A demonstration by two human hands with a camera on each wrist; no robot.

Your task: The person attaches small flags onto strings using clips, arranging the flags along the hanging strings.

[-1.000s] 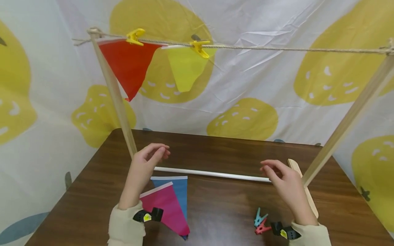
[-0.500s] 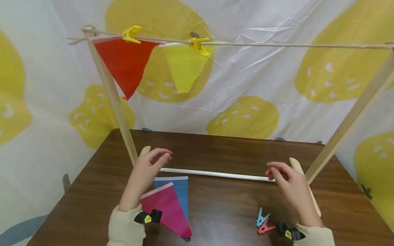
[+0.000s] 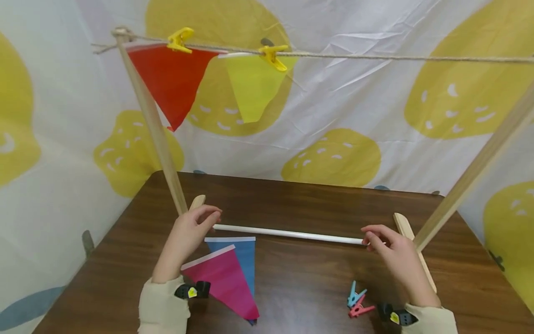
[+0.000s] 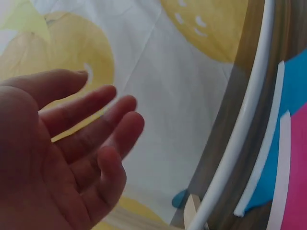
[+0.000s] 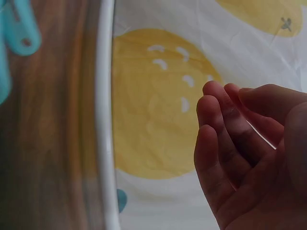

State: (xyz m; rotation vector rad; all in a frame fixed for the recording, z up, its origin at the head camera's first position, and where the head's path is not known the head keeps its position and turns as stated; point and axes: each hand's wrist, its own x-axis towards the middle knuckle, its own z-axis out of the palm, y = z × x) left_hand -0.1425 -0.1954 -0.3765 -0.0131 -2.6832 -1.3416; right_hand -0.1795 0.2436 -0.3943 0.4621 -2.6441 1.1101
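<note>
My left hand [image 3: 189, 232] hovers above the table's left side with loosely bent fingers and nothing in them, as the left wrist view also shows. Below and right of it lie a magenta pennant [image 3: 225, 278] and, partly under that, a blue pennant [image 3: 246, 260], each with a white top band. My right hand [image 3: 394, 253] hangs on the right, fingers loosely curved around nothing. Nearest to it on the table are a teal clip [image 3: 354, 297] and a red clip [image 3: 359, 308], touching. From a string hang a red pennant [image 3: 171, 83] and a yellow pennant [image 3: 254, 88], each under a yellow clip.
The twine [image 3: 354, 57] runs between a left wooden post [image 3: 154, 130] and a right wooden post [image 3: 479, 167]. A white rod [image 3: 288, 233] spans low between the posts' wooden feet. Behind the brown table [image 3: 308, 287] hangs a lemon-print curtain [image 3: 333, 106].
My left hand has dipped slightly and shifted left; my right hand has drifted a little right and down. The view has shifted slightly. The pennants and clips stay put.
</note>
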